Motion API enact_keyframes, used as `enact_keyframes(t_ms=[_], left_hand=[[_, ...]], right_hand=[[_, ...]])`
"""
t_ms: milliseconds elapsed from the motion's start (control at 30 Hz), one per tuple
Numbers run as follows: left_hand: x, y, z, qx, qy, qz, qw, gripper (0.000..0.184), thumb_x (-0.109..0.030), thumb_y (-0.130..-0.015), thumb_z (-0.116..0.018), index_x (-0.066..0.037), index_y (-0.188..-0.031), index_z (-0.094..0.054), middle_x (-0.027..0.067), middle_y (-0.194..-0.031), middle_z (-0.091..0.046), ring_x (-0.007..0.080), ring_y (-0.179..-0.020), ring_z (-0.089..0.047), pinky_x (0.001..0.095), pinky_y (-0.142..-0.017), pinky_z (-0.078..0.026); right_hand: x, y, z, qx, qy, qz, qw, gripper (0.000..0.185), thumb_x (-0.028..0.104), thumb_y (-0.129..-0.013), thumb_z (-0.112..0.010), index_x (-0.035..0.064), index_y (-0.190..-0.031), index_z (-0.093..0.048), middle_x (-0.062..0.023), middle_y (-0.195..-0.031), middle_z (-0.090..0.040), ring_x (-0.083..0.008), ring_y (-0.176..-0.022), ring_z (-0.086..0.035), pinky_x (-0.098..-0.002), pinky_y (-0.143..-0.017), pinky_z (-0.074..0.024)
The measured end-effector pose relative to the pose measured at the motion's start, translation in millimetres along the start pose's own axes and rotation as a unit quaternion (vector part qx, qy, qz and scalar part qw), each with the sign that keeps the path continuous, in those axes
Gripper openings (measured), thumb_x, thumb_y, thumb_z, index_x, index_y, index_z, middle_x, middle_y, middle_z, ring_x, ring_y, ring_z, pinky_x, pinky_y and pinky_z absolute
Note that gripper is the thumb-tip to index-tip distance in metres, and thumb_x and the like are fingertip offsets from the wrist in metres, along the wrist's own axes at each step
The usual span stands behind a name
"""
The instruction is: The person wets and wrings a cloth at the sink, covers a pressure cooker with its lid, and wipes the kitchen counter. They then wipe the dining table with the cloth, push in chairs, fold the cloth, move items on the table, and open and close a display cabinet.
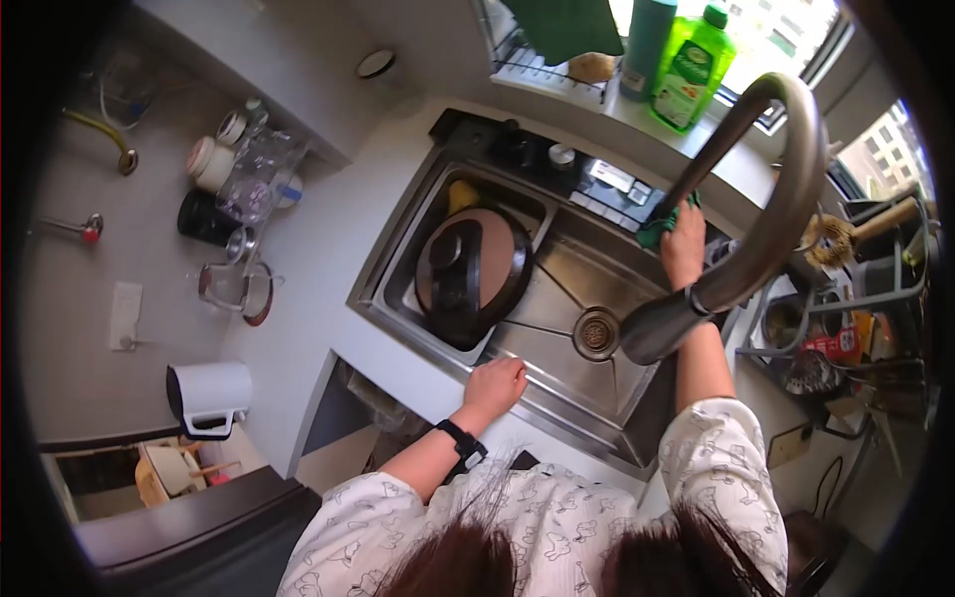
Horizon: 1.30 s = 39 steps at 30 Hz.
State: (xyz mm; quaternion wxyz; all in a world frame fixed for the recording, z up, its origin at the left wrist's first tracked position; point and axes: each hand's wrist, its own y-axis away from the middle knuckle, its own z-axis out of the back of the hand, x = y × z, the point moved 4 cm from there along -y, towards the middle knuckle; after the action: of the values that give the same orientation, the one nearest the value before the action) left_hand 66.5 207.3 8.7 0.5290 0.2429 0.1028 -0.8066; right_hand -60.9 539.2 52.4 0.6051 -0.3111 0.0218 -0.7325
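My right hand (684, 249) reaches past the faucet (808, 189) to the back ledge of the sink, its fingers closed on a green cloth (655, 232). The cloth presses against the ledge near the faucet's base. My left hand (495, 390) is curled into a fist at the front rim of the steel sink (542, 383), with nothing visible in it. In the left basin, a round pinkish-brown pan or lid with a black handle (460, 274) lies tilted. Something yellow (462, 195) shows behind it. The right basin, with its drain (597, 332), is bare.
A green detergent bottle (690, 75) and a teal bottle (649, 45) stand on the windowsill. At right is a rack (846, 298) crowded with utensils and a brush (831, 241). A white kettle (211, 393), a glass pitcher (237, 289) and jars stand at left.
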Motion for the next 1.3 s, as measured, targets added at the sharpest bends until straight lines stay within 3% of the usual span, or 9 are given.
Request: enact_keyframes(t_ms=[67,200,400,567,633,700,800,933,1300], left_hand=[[1,-2,6,-0.019,0.002,0.010,1.000,0.011,-0.018,-0.076,-0.054,-0.008,-0.075,-0.060,0.0083,-0.072,-0.061,0.0270,-0.069,-0.059,0.0392,-0.061,-0.048],[-1,0,1,-0.029,0.015,-0.012,0.999,0.011,-0.018,-0.076,-0.054,-0.009,-0.073,-0.059,0.0087,-0.071,-0.060,0.0273,-0.069,-0.059,0.0391,-0.060,-0.048],[3,-1,0,-0.036,0.006,-0.013,0.999,0.011,-0.018,-0.075,-0.055,-0.008,-0.072,-0.059,0.0080,-0.071,-0.060,0.0267,-0.067,-0.059,0.0389,-0.060,-0.047],[1,0,-1,-0.031,-0.004,-0.015,0.999,0.010,-0.017,-0.075,-0.056,-0.009,-0.070,-0.058,0.0070,-0.069,-0.060,0.0255,-0.065,-0.058,0.0375,-0.058,-0.047],[-1,-1,3,-0.037,-0.001,-0.011,0.999,0.010,-0.017,-0.074,-0.056,-0.009,-0.068,-0.057,0.0067,-0.067,-0.059,0.0251,-0.064,-0.058,0.0371,-0.057,-0.047],[-1,-3,4,-0.049,0.001,-0.016,0.999,0.010,-0.017,-0.074,-0.056,-0.009,-0.068,-0.057,0.0066,-0.067,-0.059,0.0250,-0.064,-0.058,0.0371,-0.057,-0.047],[1,-1,2,-0.055,-0.003,-0.017,0.998,0.010,-0.017,-0.074,-0.056,-0.009,-0.068,-0.058,0.0065,-0.066,-0.059,0.0247,-0.064,-0.059,0.0371,-0.057,-0.047],[-2,-1,4,-0.045,-0.001,-0.012,0.999,0.010,-0.018,-0.074,-0.056,-0.010,-0.067,-0.058,0.0069,-0.066,-0.059,0.0250,-0.063,-0.059,0.0374,-0.057,-0.047],[-3,-3,5,-0.039,0.014,-0.009,0.999,0.011,-0.018,-0.074,-0.056,-0.010,-0.067,-0.058,0.0075,-0.065,-0.059,0.0261,-0.063,-0.059,0.0371,-0.058,-0.047]], right_hand=[[-1,17,-2,-0.054,0.098,0.051,0.992,0.051,-0.002,-0.068,-0.052,-0.0028,-0.118,-0.042,-0.0240,-0.110,-0.048,-0.0399,-0.102,-0.045,-0.0417,-0.089,-0.0377],[47,17,21,0.134,-0.046,0.034,0.989,0.041,-0.004,-0.066,-0.052,0.0002,-0.107,-0.050,-0.0203,-0.103,-0.054,-0.0375,-0.094,-0.053,-0.0400,-0.079,-0.0439],[55,-47,-63,-0.065,0.013,0.095,0.993,0.040,0.004,-0.064,-0.061,-0.0042,-0.102,-0.050,-0.0234,-0.104,-0.052,-0.0381,-0.098,-0.050,-0.0429,-0.084,-0.0412],[92,-69,-87,0.050,-0.019,0.042,0.998,0.045,-0.001,-0.065,-0.060,-0.0028,-0.108,-0.049,-0.0241,-0.114,-0.049,-0.0389,-0.106,-0.047,-0.0411,-0.092,-0.0388],[106,-58,-86,-0.118,-0.053,0.206,0.970,0.023,0.009,-0.067,-0.054,0.0042,-0.089,-0.054,-0.0219,-0.094,-0.051,-0.0399,-0.087,-0.048,-0.0468,-0.078,-0.0397],[62,-46,-113,0.027,-0.075,0.226,0.971,0.058,0.025,-0.066,-0.062,0.0129,-0.115,-0.032,-0.0171,-0.119,-0.032,-0.0387,-0.109,-0.033,-0.0562,-0.085,-0.0341],[93,-34,-48,0.167,-0.093,0.250,0.949,0.049,-0.007,-0.060,-0.056,0.0058,-0.107,-0.051,-0.0175,-0.106,-0.052,-0.0385,-0.101,-0.048,-0.0409,-0.087,-0.0406],[128,-73,-15,-0.017,-0.170,0.140,0.975,0.058,-0.011,-0.058,-0.055,0.0055,-0.113,-0.049,-0.0209,-0.109,-0.048,-0.0396,-0.102,-0.047,-0.0399,-0.085,-0.0404],[128,-71,-84,0.013,-0.124,0.227,0.966,0.047,-0.005,-0.060,-0.059,0.0047,-0.106,-0.053,-0.0177,-0.112,-0.050,-0.0353,-0.107,-0.046,-0.0383,-0.088,-0.0405]])
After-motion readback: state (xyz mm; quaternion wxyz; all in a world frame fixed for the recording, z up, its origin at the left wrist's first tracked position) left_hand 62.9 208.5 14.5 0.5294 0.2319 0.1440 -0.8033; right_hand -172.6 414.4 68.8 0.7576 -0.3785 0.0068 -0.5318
